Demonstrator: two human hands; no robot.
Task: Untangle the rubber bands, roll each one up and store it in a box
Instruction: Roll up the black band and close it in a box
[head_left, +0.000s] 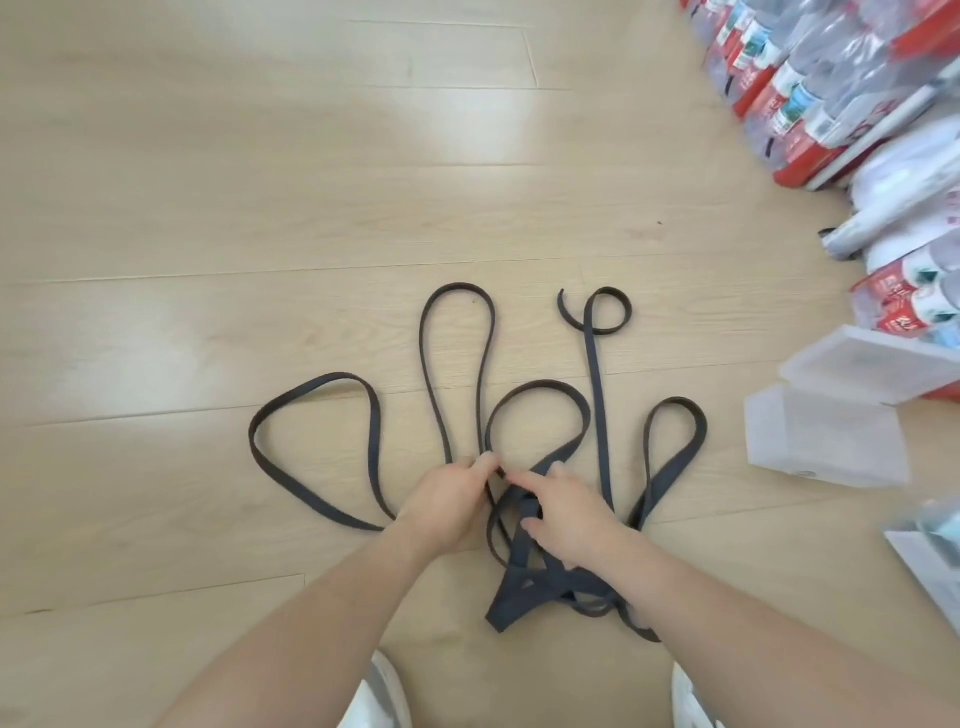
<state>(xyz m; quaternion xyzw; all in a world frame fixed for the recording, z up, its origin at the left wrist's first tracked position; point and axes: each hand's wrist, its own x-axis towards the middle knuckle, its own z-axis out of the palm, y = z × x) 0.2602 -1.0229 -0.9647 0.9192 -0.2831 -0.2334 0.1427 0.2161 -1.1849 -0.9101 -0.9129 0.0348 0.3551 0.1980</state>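
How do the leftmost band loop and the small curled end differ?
The leftmost loop is wide and runs back toward the left hand; the curled end is small, tight, and finishes in a free tip. Both belong to the dark rubber bands lying on the floor.

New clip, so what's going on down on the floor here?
A person works at a tangle of dark rubber bands on the wooden floor. The left hand pinches a strand at the knot; the right hand lies on it, index finger stretched out. The bands are still knotted, loops fanned outward. A translucent box lies to the right, apart.
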